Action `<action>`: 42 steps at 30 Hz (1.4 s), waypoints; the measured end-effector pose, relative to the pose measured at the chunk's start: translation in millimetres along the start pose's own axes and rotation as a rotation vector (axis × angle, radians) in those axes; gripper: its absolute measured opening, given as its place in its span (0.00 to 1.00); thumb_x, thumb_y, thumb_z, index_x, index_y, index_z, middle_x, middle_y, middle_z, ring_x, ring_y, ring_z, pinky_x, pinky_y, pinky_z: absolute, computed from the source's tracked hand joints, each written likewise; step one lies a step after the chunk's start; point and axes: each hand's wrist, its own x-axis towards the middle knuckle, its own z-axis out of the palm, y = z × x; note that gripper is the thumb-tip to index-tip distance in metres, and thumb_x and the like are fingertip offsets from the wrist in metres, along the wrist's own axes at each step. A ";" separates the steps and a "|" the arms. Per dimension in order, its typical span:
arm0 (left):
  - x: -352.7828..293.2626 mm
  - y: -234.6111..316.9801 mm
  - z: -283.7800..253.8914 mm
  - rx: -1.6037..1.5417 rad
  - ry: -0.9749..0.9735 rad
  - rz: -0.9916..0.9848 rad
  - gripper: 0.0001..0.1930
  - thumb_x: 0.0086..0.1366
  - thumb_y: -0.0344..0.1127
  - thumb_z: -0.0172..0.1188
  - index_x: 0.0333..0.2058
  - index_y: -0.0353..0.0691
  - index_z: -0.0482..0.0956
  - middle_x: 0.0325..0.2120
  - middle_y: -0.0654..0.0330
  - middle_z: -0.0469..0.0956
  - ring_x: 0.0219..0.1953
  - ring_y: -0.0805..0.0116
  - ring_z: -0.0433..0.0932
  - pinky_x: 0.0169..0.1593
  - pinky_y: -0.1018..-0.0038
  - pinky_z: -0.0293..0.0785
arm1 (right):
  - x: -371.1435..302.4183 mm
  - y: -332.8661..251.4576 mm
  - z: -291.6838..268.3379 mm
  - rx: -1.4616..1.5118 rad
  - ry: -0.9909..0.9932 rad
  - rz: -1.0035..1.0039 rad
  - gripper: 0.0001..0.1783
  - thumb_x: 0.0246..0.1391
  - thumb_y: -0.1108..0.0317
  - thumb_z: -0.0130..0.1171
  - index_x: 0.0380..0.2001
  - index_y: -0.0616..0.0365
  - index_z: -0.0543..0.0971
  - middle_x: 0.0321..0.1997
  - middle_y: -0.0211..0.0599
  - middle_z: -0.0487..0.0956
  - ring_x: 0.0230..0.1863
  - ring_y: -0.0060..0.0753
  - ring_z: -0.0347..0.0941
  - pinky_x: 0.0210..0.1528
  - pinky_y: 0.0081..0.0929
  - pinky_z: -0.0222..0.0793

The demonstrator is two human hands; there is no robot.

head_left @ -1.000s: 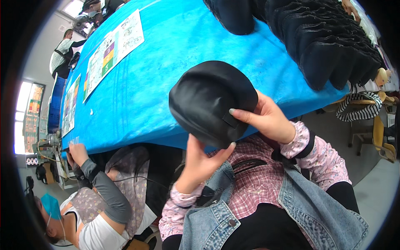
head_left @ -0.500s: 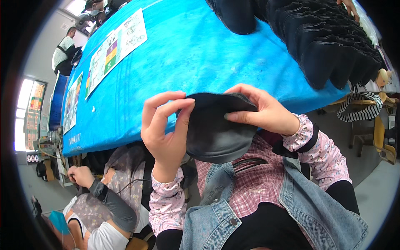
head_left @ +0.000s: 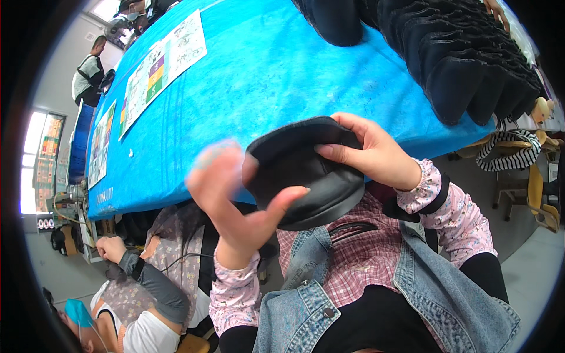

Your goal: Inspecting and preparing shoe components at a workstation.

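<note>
A black leather-like piece (head_left: 312, 176), cupped with a curved rim, hangs in front of me at the table's near edge. My right hand (head_left: 376, 150) grips its upper right side, thumb inside and fingers behind the rim. At the left side is my left hand (head_left: 235, 203), thumb stretched out over the piece and fingers spread apart. Those fingers are smeared by motion; whether they touch the edge, I cannot tell. At the table's far right lies a large stack of black curved pieces (head_left: 456, 82) in overlapping rows.
A blue-covered table (head_left: 235, 100) spans the space ahead. Printed sheets (head_left: 162, 73) lie on its left part. To my left sits a co-worker with grey sleeves (head_left: 162, 288). Another person's hand (head_left: 497, 12) is by the stack. A yellow chair (head_left: 538, 194) stands at right.
My left hand has let go of the piece's upper left edge, opened and swung left. The piece has tilted, its left side lower, with more of its inside showing. The right hand still grips it.
</note>
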 end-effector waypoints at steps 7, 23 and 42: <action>-7.2 -8.2 10.9 -0.491 -0.196 -0.794 0.34 0.46 0.28 0.71 0.51 0.37 0.64 0.38 0.58 0.74 0.37 0.71 0.74 0.41 0.78 0.71 | 3.9 -10.5 7.9 -0.166 0.015 -0.046 0.22 0.42 0.68 0.69 0.41 0.62 0.74 0.38 0.30 0.78 0.39 0.19 0.71 0.43 0.20 0.69; -1.5 -15.1 -12.1 -0.300 -0.187 -0.641 0.09 0.50 0.21 0.64 0.33 0.33 0.79 0.26 0.61 0.79 0.29 0.78 0.74 0.35 0.81 0.69 | 4.9 -20.6 6.3 -0.221 0.034 -0.143 0.07 0.50 0.70 0.62 0.31 0.63 0.79 0.25 0.26 0.77 0.29 0.11 0.66 0.31 0.17 0.65; 6.7 -8.0 -1.9 0.392 0.044 0.232 0.15 0.49 0.32 0.67 0.36 0.51 0.75 0.29 0.72 0.77 0.31 0.71 0.73 0.41 0.71 0.63 | 8.4 -9.3 6.1 -0.299 0.034 -0.112 0.10 0.52 0.72 0.59 0.37 0.65 0.77 0.31 0.26 0.77 0.34 0.12 0.69 0.36 0.15 0.67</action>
